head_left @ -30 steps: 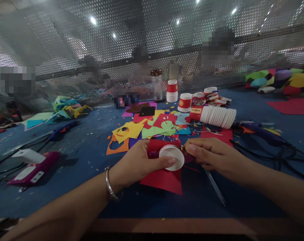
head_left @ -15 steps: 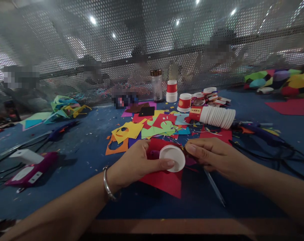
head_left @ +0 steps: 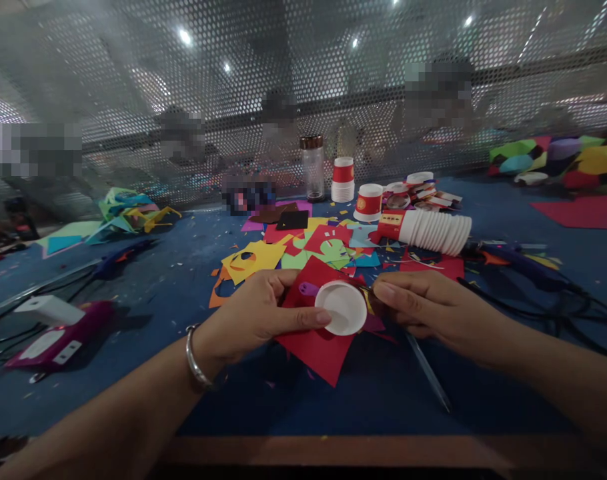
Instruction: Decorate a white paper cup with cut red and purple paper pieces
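Holds white cup (head_left: pixel 341 308) in left hand (head_left: pixel 256 310), thumb pressed against it, fingers clamped on red sheet (head_left: pixel 318 357) behind. Shows cup's open side to camera, above surface (head_left: pixel 293 413). Grips dark slim item (head_left: pixel 376 301), mostly hidden, in right hand (head_left: pixel 428 303), just beside cup's rim. Keeps to separate sides of cup with both hands, apart from each other. Lying nearby: clear pen (head_left: pixel 428 373) under right hand; beyond, toppled cup stack (head_left: pixel 428 230), yellow cutout (head_left: pixel 266 257), glue gun (head_left: pixel 526 260).
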Action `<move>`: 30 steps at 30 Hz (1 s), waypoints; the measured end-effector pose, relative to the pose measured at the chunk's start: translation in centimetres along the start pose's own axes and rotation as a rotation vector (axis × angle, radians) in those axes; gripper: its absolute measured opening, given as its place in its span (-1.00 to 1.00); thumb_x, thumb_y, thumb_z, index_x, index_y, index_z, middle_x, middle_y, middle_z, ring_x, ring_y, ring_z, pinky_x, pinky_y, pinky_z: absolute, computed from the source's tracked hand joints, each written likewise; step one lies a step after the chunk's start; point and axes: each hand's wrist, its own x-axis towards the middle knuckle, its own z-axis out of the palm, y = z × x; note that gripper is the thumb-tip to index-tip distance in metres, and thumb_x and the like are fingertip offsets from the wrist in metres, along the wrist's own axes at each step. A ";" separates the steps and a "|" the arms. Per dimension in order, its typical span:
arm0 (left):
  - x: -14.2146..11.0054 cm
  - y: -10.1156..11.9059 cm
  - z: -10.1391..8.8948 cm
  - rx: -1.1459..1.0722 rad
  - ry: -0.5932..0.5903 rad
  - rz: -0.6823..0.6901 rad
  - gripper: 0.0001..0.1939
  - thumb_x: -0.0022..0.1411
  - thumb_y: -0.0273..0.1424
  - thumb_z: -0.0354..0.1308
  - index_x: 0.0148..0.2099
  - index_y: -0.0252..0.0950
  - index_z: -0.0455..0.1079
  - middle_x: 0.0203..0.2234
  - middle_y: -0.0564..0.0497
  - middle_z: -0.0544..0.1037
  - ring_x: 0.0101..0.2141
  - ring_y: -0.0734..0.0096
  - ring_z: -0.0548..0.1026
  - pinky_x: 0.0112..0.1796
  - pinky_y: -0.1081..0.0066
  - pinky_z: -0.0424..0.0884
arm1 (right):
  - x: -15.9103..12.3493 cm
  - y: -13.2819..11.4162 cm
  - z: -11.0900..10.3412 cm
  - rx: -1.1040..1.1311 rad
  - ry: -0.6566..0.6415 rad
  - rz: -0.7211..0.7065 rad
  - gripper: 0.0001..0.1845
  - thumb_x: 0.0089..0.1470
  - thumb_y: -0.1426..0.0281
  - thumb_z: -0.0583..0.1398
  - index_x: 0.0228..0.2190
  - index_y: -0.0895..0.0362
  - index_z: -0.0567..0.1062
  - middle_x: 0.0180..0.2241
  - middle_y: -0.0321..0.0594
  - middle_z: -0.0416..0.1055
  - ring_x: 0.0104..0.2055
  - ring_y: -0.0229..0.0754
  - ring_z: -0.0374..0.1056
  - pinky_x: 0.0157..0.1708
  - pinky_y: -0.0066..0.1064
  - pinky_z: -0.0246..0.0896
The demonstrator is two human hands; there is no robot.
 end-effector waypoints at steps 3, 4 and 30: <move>0.0 0.0 0.0 0.010 0.003 0.006 -0.66 0.03 -0.29 0.52 -0.17 -0.34 0.59 -0.29 -0.04 0.70 -0.33 0.45 0.58 -0.28 0.50 0.46 | 0.1 0.1 -0.1 -0.014 -0.006 -0.013 -0.43 0.24 -0.14 0.17 -0.48 0.08 0.30 -0.57 -0.51 -0.08 -0.59 -0.38 -0.26 -0.70 -0.49 -0.31; 0.0 0.0 0.0 0.015 0.004 0.011 -0.66 0.03 -0.29 0.52 -0.18 -0.34 0.59 -0.30 -0.03 0.70 -0.34 0.46 0.58 -0.29 0.50 0.46 | 0.1 0.1 -0.2 -0.021 -0.009 -0.018 -0.43 0.24 -0.14 0.17 -0.48 0.08 0.31 -0.57 -0.51 -0.08 -0.60 -0.38 -0.26 -0.70 -0.50 -0.31; 0.6 -0.2 -0.4 0.108 0.076 0.171 -0.70 0.03 -0.33 0.51 -0.19 -0.29 0.57 -0.26 0.04 0.68 -0.30 0.49 0.55 -0.25 0.52 0.47 | 0.1 -0.1 0.0 0.028 -0.015 0.019 -0.37 0.13 -0.21 0.22 -0.52 0.05 0.21 -0.61 -0.54 -0.11 -0.62 -0.41 -0.29 -0.69 -0.47 -0.33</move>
